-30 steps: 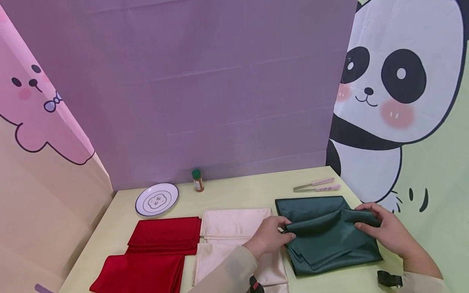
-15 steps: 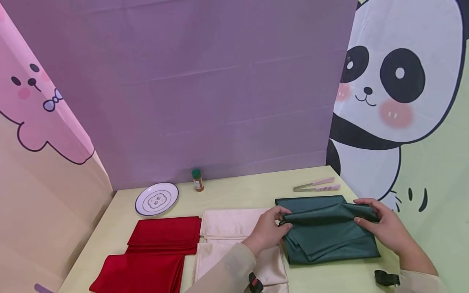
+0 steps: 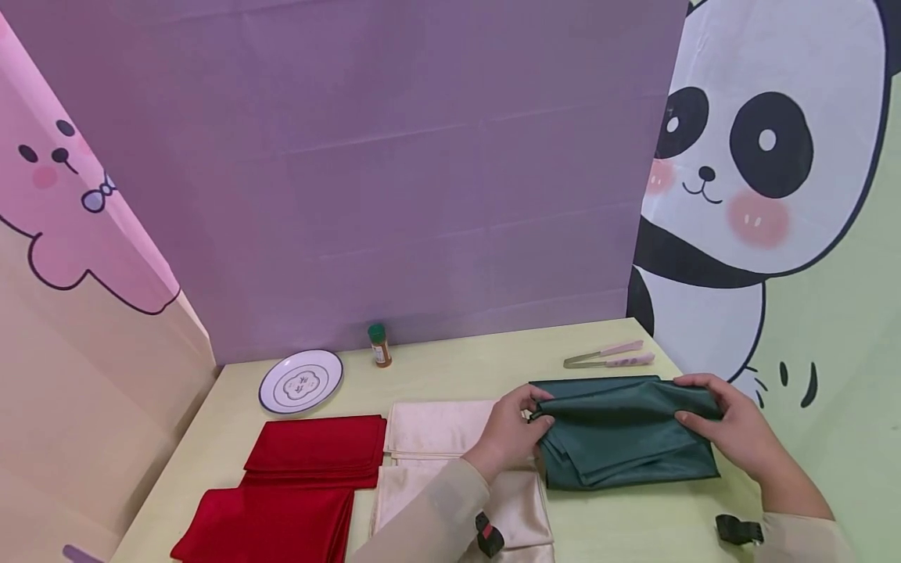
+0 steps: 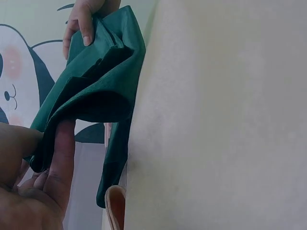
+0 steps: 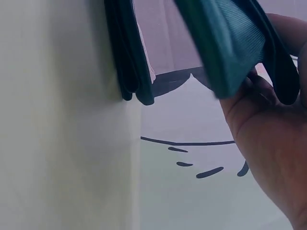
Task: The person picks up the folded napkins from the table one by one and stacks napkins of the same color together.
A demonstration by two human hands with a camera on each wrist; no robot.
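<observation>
A dark green cloth (image 3: 619, 434) lies folded at the right of the pale yellow table (image 3: 633, 524). My left hand (image 3: 517, 430) pinches its left fold, and my right hand (image 3: 711, 414) pinches its right fold, lifting the upper layer over toward the far edge. In the left wrist view the green cloth (image 4: 96, 91) hangs over my left hand's fingers (image 4: 60, 163). The right wrist view shows the green cloth (image 5: 230, 52) gripped in my right hand (image 5: 268, 120).
Two cream cloths (image 3: 439, 430) and two red cloths (image 3: 317, 450) lie folded to the left. A white plate (image 3: 301, 381) and a small green-capped bottle (image 3: 379, 346) stand at the back. Pink-handled tongs (image 3: 608, 356) lie behind the green cloth.
Both hands have carried the green cloth's top fold away from me toward the far edge; the cloth now looks shorter front to back.
</observation>
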